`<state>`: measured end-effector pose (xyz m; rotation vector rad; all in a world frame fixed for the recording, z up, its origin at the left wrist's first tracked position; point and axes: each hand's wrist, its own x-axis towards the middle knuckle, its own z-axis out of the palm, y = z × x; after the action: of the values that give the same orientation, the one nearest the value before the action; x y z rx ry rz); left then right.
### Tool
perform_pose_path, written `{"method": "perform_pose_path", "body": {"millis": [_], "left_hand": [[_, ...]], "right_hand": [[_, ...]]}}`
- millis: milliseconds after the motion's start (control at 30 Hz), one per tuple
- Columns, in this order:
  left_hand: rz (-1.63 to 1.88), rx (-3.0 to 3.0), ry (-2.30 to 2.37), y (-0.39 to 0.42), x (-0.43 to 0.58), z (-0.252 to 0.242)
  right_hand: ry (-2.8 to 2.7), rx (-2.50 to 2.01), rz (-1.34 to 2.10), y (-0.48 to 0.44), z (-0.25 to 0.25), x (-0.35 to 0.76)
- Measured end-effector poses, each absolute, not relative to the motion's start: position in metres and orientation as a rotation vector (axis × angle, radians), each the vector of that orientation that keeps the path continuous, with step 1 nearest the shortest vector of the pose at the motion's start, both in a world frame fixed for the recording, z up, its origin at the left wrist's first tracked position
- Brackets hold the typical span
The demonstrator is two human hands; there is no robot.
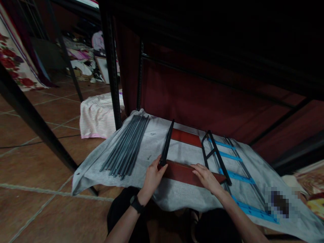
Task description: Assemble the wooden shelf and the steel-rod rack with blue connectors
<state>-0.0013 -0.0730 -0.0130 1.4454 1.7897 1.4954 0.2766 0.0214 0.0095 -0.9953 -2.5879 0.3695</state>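
Observation:
My left hand (152, 174) is closed around the near end of a black metal frame (167, 143), which stands on edge. The near reddish-brown board (181, 172) meets that frame end. My right hand (206, 177) rests on this board with its fingers stretched over the upper edge. A second reddish-brown board (186, 136) lies farther back, between the black frame and another black frame (210, 153) with a crossbar, at the right.
A bundle of grey metal rods (126, 145) lies left on the grey cloth (158, 123), with small screws (149, 157) nearby. Blue slats (238, 173) on dark rods lie right. Black posts (110, 67) and an overhead shelf surround the surface. A striped cloth-covered box (97, 114) stands behind left.

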Motion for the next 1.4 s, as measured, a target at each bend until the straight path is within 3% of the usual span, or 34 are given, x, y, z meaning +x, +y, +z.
{"method": "perform_pose_path", "body": {"millis": [433, 633, 1400], "left_hand": [[1.502, 1.448, 1.751, -0.075, 0.0, -0.015], [1.521, 1.508, 1.707, -0.071, -0.002, -0.026], [1.556, 1.425, 1.458, -0.074, -0.014, -0.029]], "right_hand": [[-2.738, -0.907, 0.478, 0.001, 0.055, 0.192], [-2.774, -0.845, 0.557, 0.003, 0.049, 0.149], [-2.693, -0.904, 0.678, 0.006, 0.043, 0.15]]}}
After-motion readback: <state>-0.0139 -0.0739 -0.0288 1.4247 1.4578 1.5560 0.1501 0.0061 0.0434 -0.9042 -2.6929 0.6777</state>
